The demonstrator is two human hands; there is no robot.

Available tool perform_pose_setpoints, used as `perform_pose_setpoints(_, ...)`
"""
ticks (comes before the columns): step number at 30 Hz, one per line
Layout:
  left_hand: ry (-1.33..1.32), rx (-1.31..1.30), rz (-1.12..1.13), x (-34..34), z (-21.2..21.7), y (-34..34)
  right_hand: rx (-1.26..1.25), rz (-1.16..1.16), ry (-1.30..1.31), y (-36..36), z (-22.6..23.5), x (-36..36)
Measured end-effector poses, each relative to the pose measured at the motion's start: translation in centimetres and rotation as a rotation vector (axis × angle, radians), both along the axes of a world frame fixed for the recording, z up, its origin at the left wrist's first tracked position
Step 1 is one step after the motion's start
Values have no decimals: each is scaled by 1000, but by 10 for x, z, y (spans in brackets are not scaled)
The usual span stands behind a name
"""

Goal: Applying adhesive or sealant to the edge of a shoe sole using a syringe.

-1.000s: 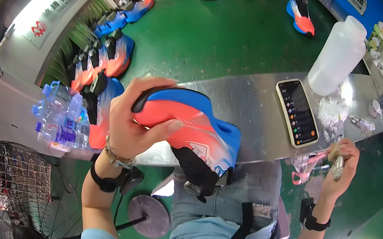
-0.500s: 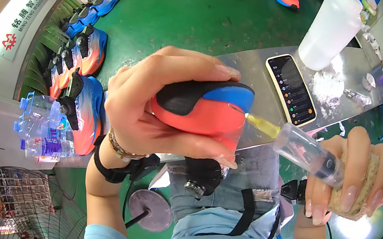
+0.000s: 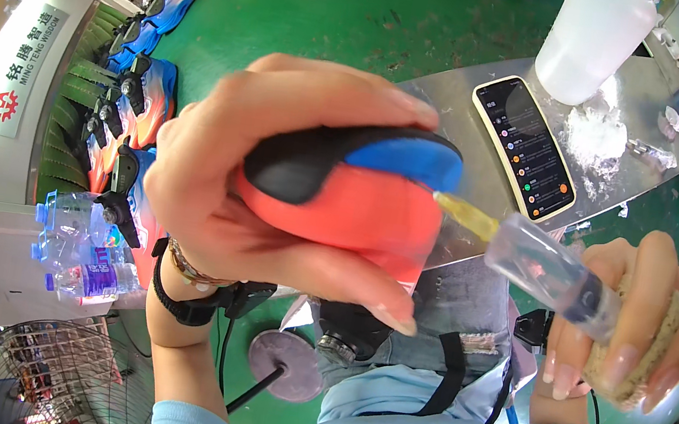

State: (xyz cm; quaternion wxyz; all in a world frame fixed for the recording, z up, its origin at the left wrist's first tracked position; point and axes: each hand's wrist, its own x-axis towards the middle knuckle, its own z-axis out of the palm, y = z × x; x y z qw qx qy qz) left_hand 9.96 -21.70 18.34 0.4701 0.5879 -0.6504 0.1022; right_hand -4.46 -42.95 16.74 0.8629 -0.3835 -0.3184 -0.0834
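Your left hand point(image 3: 205, 170) wraps round the coral-and-blue shoe point(image 3: 339, 212), fingers curled over the far side and thumb along the near side, so the shoe is firmly pinched. It sits up in front of you at mid-scene, tilted, its black sole edge turned to the far left. Your right hand point(image 3: 640, 301) closes on a clear syringe point(image 3: 534, 263), with a beige pad point(image 3: 655, 347) tucked between its fingers.

The syringe's yellow tip point(image 3: 474, 219) points left at the shoe's right edge, near where blue meets coral. Blur hides whether it touches or sits just beside.

As for progress, the shoe is gripped and the tip is lined up, so the setting-up looks done to you both-handed. You can't make out any finished line of liquid on the edge, so applying it seems the part left. The dark stopper sits toward the barrel's rear, suggesting little of its stroke is spent.

On the metal bench point(image 3: 641, 103) to the far right are a phone point(image 3: 525, 148), a white bottle point(image 3: 594, 48) and a white powdery patch point(image 3: 593, 143). More shoes point(image 3: 153, 105) stand in a row at left, beyond the plastic bottles point(image 3: 92, 254); you can't tell which are finished.
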Motion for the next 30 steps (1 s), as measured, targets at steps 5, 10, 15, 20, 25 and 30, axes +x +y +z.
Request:
perform_pose_setpoints(5,-202,145,105,11,7,9,60,-64,30,14,-22,-1)
perform_pose_setpoints(10,-263,116,297,19,0,18,68,-268,99,27,-40,1)
perform_pose_setpoints(15,-150,68,428,24,-11,18,12,-296,170,29,-55,4)
perform_pose_setpoints(20,-45,-185,599,26,-29,16,199,-246,442,43,-69,-2)
perform_pose_setpoints(25,58,-218,605,34,-38,20,194,-198,524,42,-81,-6)
perform_pose_setpoints(30,67,-222,602,42,-41,26,28,-207,455,38,-86,-8)
